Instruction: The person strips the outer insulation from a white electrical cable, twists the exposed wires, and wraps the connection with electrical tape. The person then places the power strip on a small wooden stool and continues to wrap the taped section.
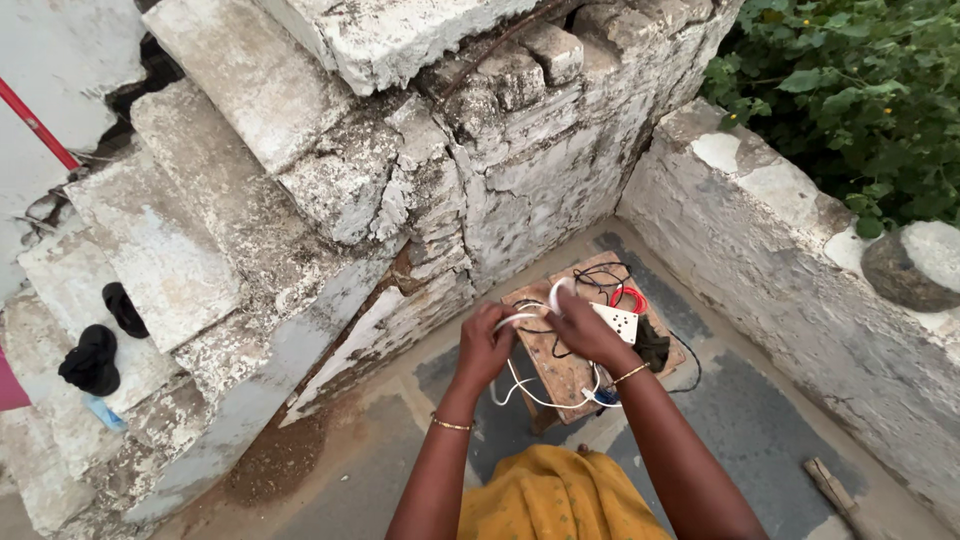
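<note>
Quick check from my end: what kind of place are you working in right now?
Most likely an outdoor corner of a rooftop or yard. A crumbling whitewashed brick stair rises on one side, a low plastered parapet with green shrubs behind it on the other, and both hands work white cable over a small wooden stool.

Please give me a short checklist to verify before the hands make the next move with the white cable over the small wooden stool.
1. Left hand grips the thin white cable: ok.
2. Right hand grips the same cable: ok, the fingers curl around it.
3. White rectangular socket board rests on the small worn wooden stool: ok.
4. Cable free of the black wires and the red wire coil: cannot tell, they overlap.
5. Cable plugged in somewhere: cannot tell.
</note>
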